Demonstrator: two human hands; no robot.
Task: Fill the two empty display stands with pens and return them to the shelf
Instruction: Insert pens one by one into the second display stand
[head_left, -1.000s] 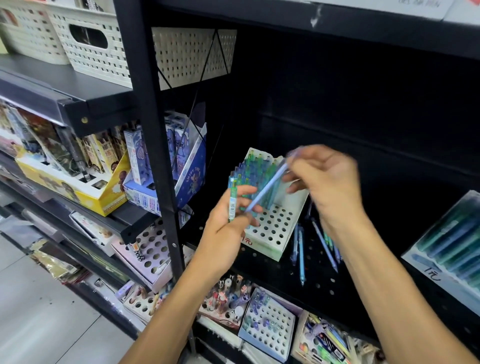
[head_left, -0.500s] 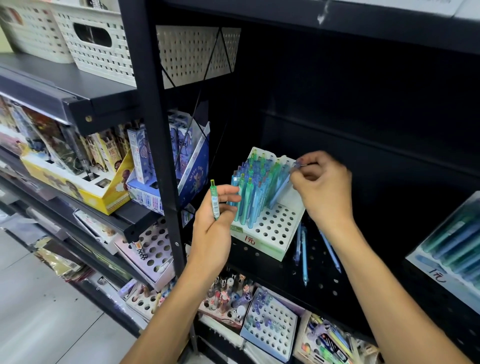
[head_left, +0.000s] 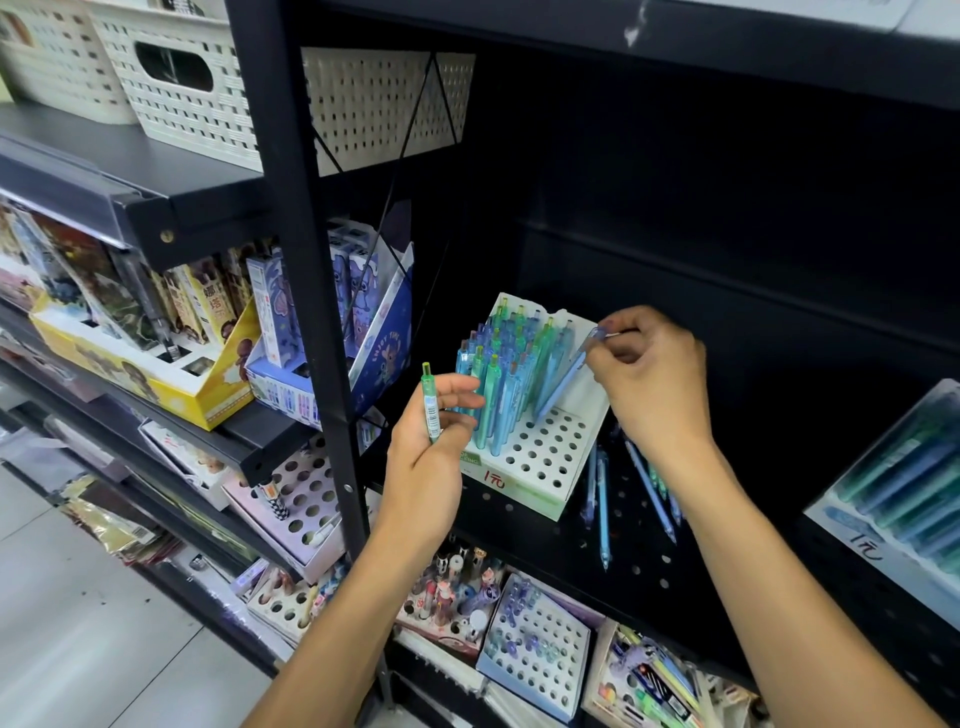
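On the black perforated shelf (head_left: 639, 561), the white pen display stand (head_left: 540, 467) sits tilted toward us, and we judge it roughly half filled: blue and green pens stand packed in its rear rows, while the front rows of holes are still bare. Our right hand (head_left: 649, 374) pinches the top of a light blue pen (head_left: 563, 382), whose tip is meeting a hole just ahead of the filled rows, so that grip is clamped on the pen. Our left hand (head_left: 431, 447) holds a green pen (head_left: 430, 402) upright between thumb and fingers, just beside the stand's left edge, ready for its turn. Several loose blue pens (head_left: 602, 499) lie on the shelf to the right of the stand, waiting to be slotted in. A second stand (head_left: 904, 499), already holding pens, shows at the far right edge; whether it is one of the two we cannot tell. We reckon most of the filling remains.
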